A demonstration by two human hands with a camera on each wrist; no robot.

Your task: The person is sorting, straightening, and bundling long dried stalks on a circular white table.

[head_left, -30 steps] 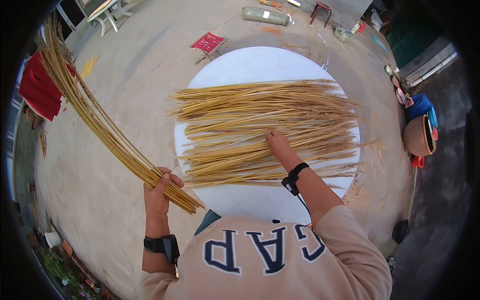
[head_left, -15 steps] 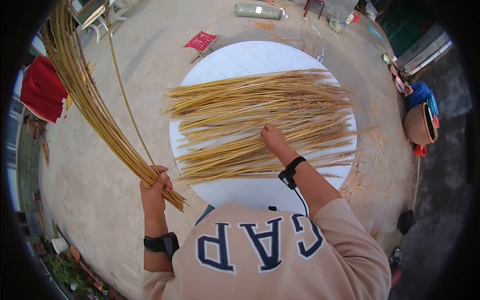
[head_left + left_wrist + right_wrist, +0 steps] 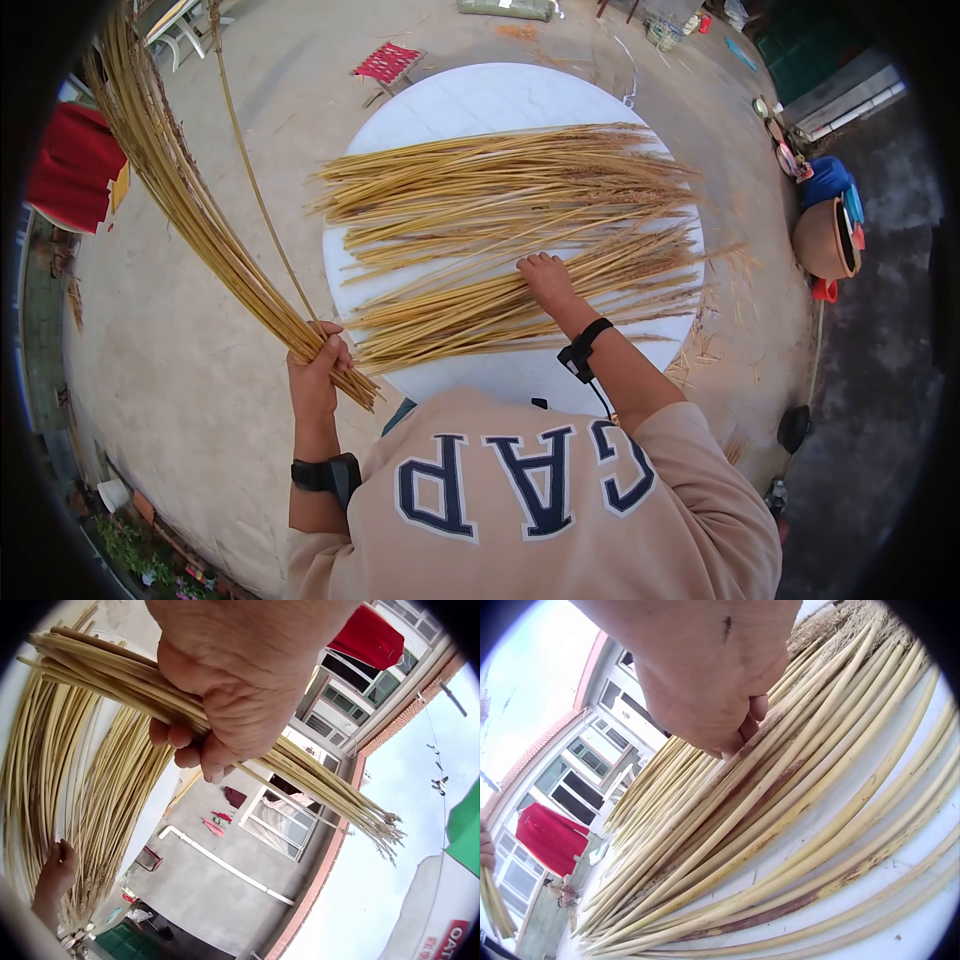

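- Head view: left hand point(image 3: 318, 368) grips a bundle point(image 3: 190, 215) of long dry stalks low down, near the butt ends, out to the left of the round white table point(image 3: 490, 90). Fingers closed round it, thumb across.
- Same view: one thin stalk point(image 3: 255, 185) splays away from the bundle above the fist. More stalks point(image 3: 440, 310) lie crosswise on the table, feathery heads to the right. Right hand point(image 3: 548, 280) is on them about midway, fingers bent down.
- Handling, my judgement: light for its bulk, springy, stiff enough to stand out from the fist but bowing along its length. Smooth stems probably slide on one another; dry heads likely shed or snap. Best held by the firm lower stems, heads left free.
- Hard to see: the bundle's head end runs into the dark rim. Right fingertips are small here, thumb not clear.
- Left wrist view: bundle passes through the closed left hand, butt ends one side, wispy heads the other, against the sky. Palm and wrist hide its middle; no counting the stalks. Right hand small, low at the edge, among the table stalks.
- Right wrist view: right fingers curl down onto the stalks and seem to pinch; how many, cannot tell, tips and thumb being hidden. Stems bend in long arcs, some blotched brown. Left hand and bundle are cut off at the edge.
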